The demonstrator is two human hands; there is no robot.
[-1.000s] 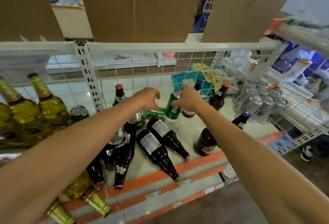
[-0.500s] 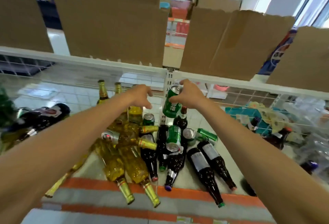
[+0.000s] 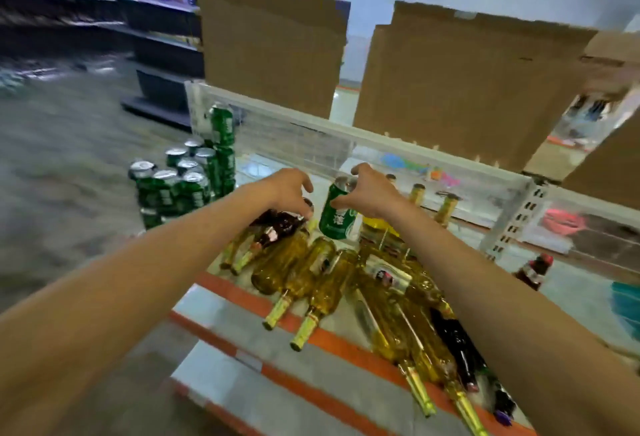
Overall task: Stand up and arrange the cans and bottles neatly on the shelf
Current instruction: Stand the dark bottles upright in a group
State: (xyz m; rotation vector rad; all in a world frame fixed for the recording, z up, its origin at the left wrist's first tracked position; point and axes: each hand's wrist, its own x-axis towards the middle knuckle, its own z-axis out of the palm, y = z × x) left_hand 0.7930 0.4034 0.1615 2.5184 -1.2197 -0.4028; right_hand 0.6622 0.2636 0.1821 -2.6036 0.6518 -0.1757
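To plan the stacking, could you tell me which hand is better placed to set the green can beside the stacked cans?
Right. The right hand grips the green can; the left hand holds nothing, though it is nearer the stacked cans.

The can in the right hand is green with white signs on the side and a silver top. The stacked cans have the same green, with white print and silver tops. The lying bottles are of clear yellow-gold glass with yellow necks; one carries a white label with red and black. The brown bottle is very dark, with a white and red label. The small bottle at the far right is dark too, with a red cap. The shelf is pale grey-white with orange stripes along its front. The cardboard sheets are plain brown. The back rail is white, and the floor is grey.
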